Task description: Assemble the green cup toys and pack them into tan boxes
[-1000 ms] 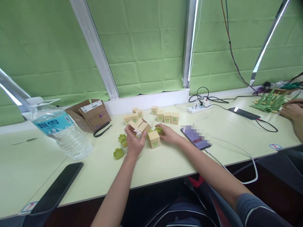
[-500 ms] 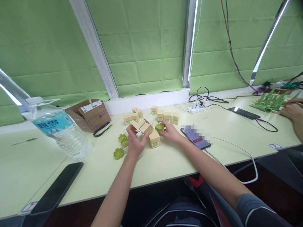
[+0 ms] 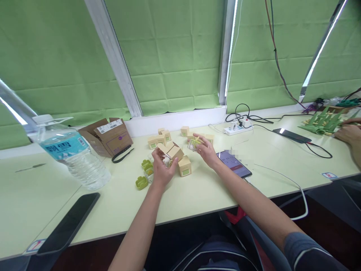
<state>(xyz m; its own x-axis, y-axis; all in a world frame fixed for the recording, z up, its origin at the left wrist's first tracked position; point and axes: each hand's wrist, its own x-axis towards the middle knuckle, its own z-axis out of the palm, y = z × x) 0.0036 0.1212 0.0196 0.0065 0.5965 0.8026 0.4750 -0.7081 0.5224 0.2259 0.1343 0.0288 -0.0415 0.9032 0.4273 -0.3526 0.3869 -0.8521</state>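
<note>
My left hand (image 3: 164, 168) is closed around a small tan cardboard box (image 3: 175, 152) with its flap lifted; something white shows by the fingers, too small to name. Between the fingers of my right hand (image 3: 207, 150) is a small clear container with a green top (image 3: 193, 142), held just above the table and apart from the box. A closed tan box with a green label (image 3: 185, 166) stands between the hands. Left of my left hand lie green flower-shaped pieces (image 3: 141, 183), with clear containers partly hidden among them.
Several more tan boxes (image 3: 152, 142) stand behind the hands. On the left are an opened brown carton (image 3: 113, 137), a large water bottle (image 3: 75, 154) and a black phone (image 3: 69, 222). A lit phone (image 3: 234, 164) and power strip (image 3: 238, 129) lie right. Another person's hand (image 3: 348, 133) touches green parts.
My right hand has lifted and moved slightly away, and the container in it has turned so its clear side shows. My left hand keeps the box in almost the same place.
</note>
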